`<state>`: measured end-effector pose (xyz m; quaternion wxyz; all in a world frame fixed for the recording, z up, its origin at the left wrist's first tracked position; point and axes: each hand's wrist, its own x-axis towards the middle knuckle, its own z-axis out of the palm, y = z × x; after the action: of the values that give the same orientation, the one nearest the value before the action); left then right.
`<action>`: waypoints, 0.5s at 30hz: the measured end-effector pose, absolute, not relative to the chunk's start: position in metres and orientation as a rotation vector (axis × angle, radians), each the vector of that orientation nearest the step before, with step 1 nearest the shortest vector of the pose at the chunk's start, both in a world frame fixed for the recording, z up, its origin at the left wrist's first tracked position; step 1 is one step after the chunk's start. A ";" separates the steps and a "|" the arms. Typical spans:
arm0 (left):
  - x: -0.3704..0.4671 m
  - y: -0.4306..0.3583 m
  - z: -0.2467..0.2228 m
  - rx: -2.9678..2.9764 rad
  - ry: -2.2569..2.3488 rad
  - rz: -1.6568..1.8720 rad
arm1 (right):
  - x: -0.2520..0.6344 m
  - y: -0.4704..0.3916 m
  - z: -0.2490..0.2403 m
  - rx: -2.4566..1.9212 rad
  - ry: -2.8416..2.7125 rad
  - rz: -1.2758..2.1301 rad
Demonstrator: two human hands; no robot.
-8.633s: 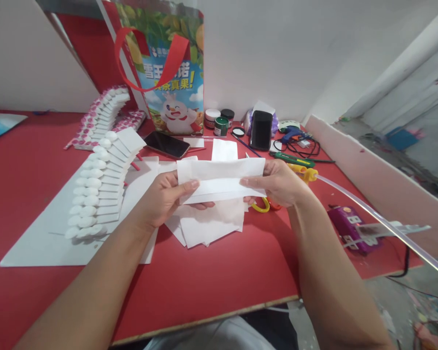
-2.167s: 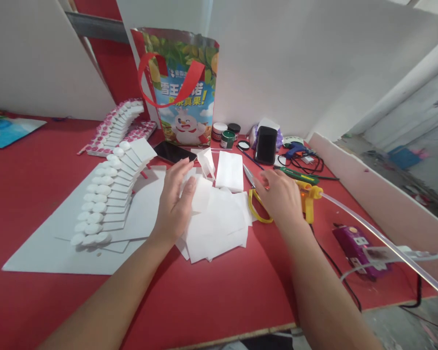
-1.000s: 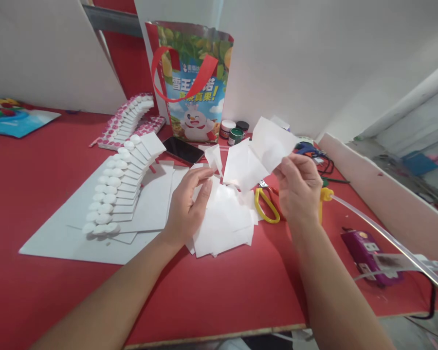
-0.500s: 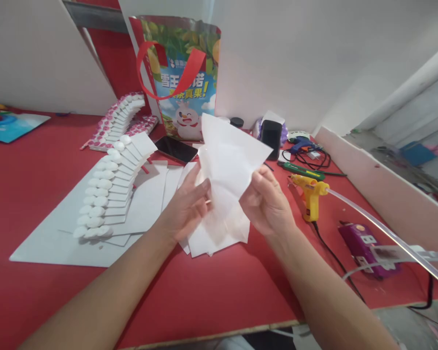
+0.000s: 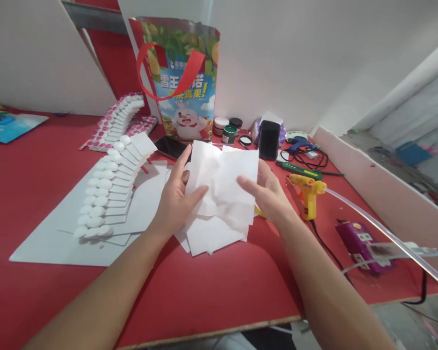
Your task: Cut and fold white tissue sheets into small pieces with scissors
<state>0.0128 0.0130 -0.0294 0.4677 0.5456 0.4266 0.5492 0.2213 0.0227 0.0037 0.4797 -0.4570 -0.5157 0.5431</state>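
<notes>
- Red table [image 5: 222, 296], lower frame: we'd work above it.
- Paper pile [image 5: 215, 238], just below centre: we'd avoid dragging it.
- Creased sheet [image 5: 224, 182], frame centre: we should flatten gently.
- Left hand [image 5: 177, 197], right hand [image 5: 272, 197]: both pinch its sides, thumbs on top; we'd pull evenly.

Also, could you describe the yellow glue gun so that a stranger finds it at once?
Start at the red table, then find the person's right hand, holding white paper. To its right is the glue gun, between a green-handled tool behind and a purple box nearer. Unlike both, it is yellow and pistol-shaped, with a long clear rod extending from its back.
</notes>
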 end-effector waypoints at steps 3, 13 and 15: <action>0.013 0.013 -0.029 1.338 1.059 1.377 | 0.220 0.024 -0.002 -1.163 -1.203 1.235; 0.008 0.013 -0.025 1.499 1.371 1.446 | 0.232 0.029 0.000 -1.177 -1.498 1.093; 0.008 0.014 -0.024 1.506 1.365 1.452 | 0.232 0.030 -0.002 -1.202 -1.462 1.074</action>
<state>0.0076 0.0136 -0.0238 0.3162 0.5720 0.5185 0.5514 0.2318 0.0296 -0.0024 0.4641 -0.4892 -0.5951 0.4371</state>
